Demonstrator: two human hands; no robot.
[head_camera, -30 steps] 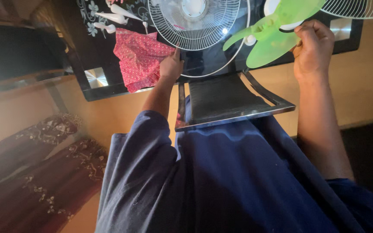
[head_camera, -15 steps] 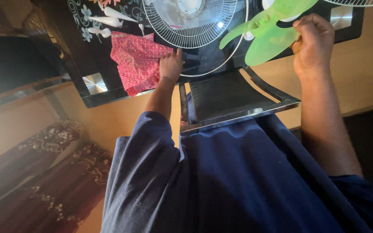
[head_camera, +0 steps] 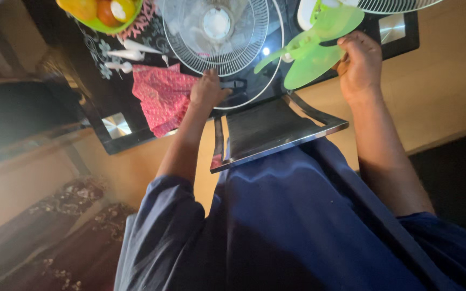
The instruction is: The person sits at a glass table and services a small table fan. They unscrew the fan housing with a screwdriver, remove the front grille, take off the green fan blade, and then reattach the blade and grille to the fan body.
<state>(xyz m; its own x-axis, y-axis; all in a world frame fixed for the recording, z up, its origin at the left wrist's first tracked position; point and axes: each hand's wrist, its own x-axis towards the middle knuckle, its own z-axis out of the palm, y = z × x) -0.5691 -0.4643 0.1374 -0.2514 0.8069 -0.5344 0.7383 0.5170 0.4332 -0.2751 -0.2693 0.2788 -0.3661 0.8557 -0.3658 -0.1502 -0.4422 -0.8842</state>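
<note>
Green plastic fan blade (head_camera: pixel 319 51) is in the right hand (head_camera: pixel 360 64), fingers curled over one lobe's edge, held just above the dark glossy desk (head_camera: pixel 111 105). Left hand (head_camera: pixel 207 91) rests on the lower rim of the white wire fan grille (head_camera: pixel 219 32), which lies flat on the desk; fingers bent onto the rim by a small dark clip, can't tell whether they actually pinch it. Second grille (head_camera: pixel 400 4) only shows at the top edge.

Nearby: pink patterned cloth (head_camera: pixel 163 97) just beside the left hand, white fittings (head_camera: pixel 128 55) near the cloth, fruit bowl (head_camera: pixel 101 11) at the far corner. Dark metal-framed stand (head_camera: pixel 268 129) sits between the arms, against the blue garment.

Risks, my read:
- blade is gripped by one lobe only, so a twist could flex or crack the thin plastic
- grille could skate on glossy glass if pushed sideways, scratching it
- cloth corner could catch in the wires
- small fittings near the edge could get knocked off by an elbow
</note>
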